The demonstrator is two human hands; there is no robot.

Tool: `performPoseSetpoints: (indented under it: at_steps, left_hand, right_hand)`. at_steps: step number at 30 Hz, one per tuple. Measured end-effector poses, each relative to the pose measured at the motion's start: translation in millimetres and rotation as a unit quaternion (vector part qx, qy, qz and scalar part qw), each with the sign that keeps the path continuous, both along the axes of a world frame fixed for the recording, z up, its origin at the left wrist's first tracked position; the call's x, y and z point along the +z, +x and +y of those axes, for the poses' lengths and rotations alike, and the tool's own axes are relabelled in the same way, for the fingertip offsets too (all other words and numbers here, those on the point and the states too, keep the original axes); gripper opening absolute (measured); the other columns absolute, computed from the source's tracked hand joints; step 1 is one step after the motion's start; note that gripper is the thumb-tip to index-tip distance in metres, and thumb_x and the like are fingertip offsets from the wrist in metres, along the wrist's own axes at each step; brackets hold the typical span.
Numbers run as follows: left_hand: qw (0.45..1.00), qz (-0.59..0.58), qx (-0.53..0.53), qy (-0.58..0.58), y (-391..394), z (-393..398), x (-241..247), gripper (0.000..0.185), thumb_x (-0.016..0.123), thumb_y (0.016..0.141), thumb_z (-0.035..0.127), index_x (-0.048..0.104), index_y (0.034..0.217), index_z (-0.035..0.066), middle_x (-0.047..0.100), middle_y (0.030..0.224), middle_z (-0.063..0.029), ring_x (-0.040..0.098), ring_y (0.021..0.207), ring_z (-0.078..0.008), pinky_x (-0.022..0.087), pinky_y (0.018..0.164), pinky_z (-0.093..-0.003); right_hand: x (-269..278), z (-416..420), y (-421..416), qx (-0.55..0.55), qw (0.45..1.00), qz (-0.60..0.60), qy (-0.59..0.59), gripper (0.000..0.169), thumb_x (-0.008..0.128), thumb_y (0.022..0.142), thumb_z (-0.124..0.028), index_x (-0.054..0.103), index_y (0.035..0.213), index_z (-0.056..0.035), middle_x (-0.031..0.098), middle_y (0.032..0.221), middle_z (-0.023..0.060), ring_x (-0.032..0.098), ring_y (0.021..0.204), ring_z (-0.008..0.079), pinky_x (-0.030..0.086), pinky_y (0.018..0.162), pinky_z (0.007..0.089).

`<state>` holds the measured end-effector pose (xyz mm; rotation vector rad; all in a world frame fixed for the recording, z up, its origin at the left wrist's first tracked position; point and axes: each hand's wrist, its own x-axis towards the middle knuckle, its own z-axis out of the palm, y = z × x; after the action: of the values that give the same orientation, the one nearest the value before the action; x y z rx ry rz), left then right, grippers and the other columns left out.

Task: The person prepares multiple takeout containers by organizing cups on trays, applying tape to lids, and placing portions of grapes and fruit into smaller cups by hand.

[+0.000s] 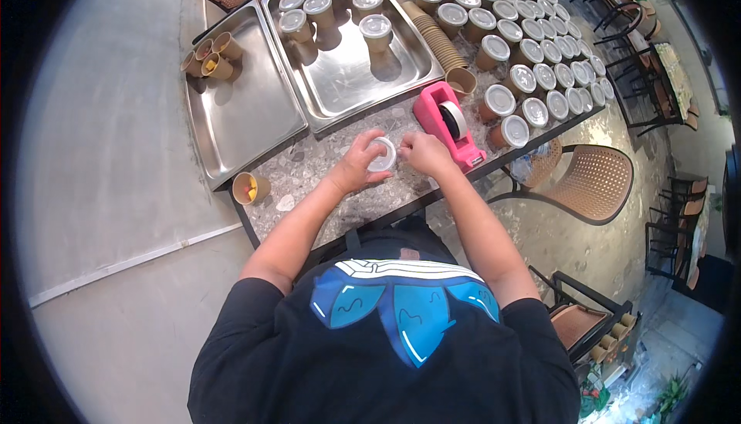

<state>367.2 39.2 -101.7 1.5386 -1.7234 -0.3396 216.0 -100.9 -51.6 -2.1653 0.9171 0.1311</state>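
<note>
Near the table's front edge, my left hand [356,163] curls its thumb and fingers around a round clear plastic lid [382,155]. The lid appears to top a cup, whose body is hidden beneath it. Just right of the lid, my right hand [425,153] has its fingers drawn together in a pinch; whether something thin is between them cannot be made out. Beside that hand stands a pink tape dispenser [435,112] with a roll of white tape [455,119]. Left of my left forearm, a lidless paper cup [251,188] holds red and yellow pieces.
Two steel trays bear cups: the left tray [255,117] lidless ones, the right tray [324,97] lidded ones. Many lidded cups [515,131] crowd the table's right side. A stack of paper cups [431,33] lies along the tray. A woven chair [593,184] stands beyond the table edge.
</note>
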Motion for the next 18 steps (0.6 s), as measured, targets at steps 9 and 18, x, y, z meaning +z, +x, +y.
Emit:
performPoseSetpoints:
  at_steps: [9, 18]
  left_hand:
    - [0.999, -0.019, 0.019, 0.029, 0, 0, -12, 0.047, 0.081, 0.066, 0.029, 0.053, 0.097, 0.008, 0.046, 0.127, -0.0216, 0.046, 0.116, -0.0422, 0.039, 0.097, -0.0482]
    - [1.000, -0.010, 0.014, -0.004, -6, -4, -5, 0.045, 0.079, 0.067, 0.031, 0.054, 0.096, 0.007, 0.047, 0.125, -0.0215, 0.047, 0.111, -0.0430, 0.041, 0.094, -0.0488]
  right_hand:
    - [-41, 2, 0, -0.024, 0.987, -0.098, 0.128, 0.036, 0.062, 0.079, -0.013, 0.057, 0.113, -0.0027, 0.064, 0.105, 0.0202, 0.063, 0.095, 0.0304, 0.049, 0.081, 0.0410]
    - [-100, 39, -3, -0.164, 0.962, -0.219, 0.012, 0.032, 0.061, 0.082, -0.012, 0.057, 0.112, -0.0045, 0.060, 0.088, 0.0150, 0.061, 0.080, 0.0289, 0.049, 0.072, 0.0388]
